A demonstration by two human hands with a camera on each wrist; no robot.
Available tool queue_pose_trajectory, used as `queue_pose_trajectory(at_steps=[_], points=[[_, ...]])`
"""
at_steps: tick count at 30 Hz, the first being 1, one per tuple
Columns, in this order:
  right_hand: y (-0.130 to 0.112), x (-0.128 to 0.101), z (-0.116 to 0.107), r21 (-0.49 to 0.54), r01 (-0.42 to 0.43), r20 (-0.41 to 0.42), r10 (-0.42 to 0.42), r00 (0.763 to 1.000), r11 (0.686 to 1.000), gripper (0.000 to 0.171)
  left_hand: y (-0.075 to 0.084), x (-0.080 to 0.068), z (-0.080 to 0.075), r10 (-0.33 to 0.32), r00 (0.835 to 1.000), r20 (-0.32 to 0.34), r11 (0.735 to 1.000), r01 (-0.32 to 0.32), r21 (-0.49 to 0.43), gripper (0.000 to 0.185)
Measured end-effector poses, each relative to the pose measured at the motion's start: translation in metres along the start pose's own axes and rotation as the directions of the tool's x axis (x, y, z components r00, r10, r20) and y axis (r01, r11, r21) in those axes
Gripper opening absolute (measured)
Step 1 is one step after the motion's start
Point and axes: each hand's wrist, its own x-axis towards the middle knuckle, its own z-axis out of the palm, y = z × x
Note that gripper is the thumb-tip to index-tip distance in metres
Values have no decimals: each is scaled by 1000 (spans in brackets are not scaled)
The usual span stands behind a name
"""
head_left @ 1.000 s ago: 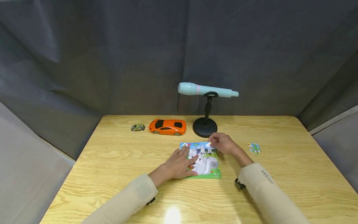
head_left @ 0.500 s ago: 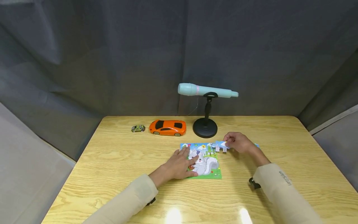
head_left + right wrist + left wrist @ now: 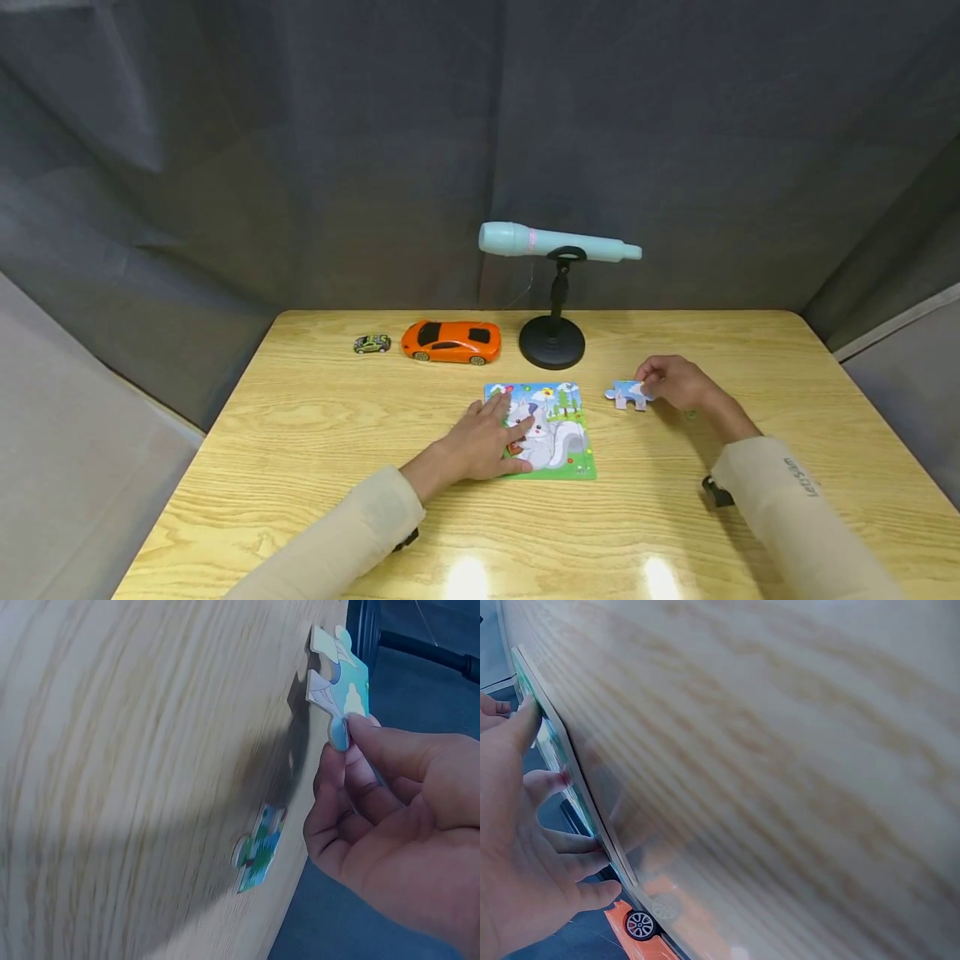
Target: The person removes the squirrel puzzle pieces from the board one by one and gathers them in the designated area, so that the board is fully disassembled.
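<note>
My left hand point(image 3: 483, 442) rests with spread, straight fingers on the left part of a jigsaw puzzle point(image 3: 562, 454) that shows a white squirrel on green and blue. In the left wrist view, those fingertips lie along the puzzle's edge. To the right of the puzzle, thumb and fingers of my right hand point(image 3: 678, 385) pinch a puzzle piece point(image 3: 628, 392) by its end. This piece, blue with white parts, is held tilted above the table in the right wrist view. A second, loose puzzle piece point(image 3: 261, 851) lies on the wood below; in the head view my right hand mostly hides it.
Behind the puzzle stands a light blue toy microphone point(image 3: 558, 242) on a black stand point(image 3: 552, 342). An orange toy car point(image 3: 452, 342) and a tiny green patterned car point(image 3: 372, 343) sit to its left. Dark cloth hangs behind the wooden table point(image 3: 337, 417).
My right hand has moved right from the puzzle's top right corner, carrying the pinched puzzle piece away from it, and now covers most of the loose piece. My left hand stays put.
</note>
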Motion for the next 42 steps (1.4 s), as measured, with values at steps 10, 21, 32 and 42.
queue_pose_trajectory(at_steps=[10, 21, 32, 42], points=[[12, 2, -4, -70, -90, -15, 89, 996, 993, 16, 0, -1, 0, -5, 1000, -3, 1000, 5, -4, 73], [15, 10, -1, -133, -87, -49, 81, 995, 987, 13, -1, -4, 2, -14, 1000, -11, 1000, 14, 10, 73], [2, 13, 10, -134, -49, -70, 40, 997, 990, 15, 0, -2, 3, -11, 1000, -14, 1000, 11, 20, 74], [-38, 23, 44, -127, 14, -88, -25, 996, 992, 11, 0, -3, 8, 3, 999, -47, 1000, -3, 0, 73]])
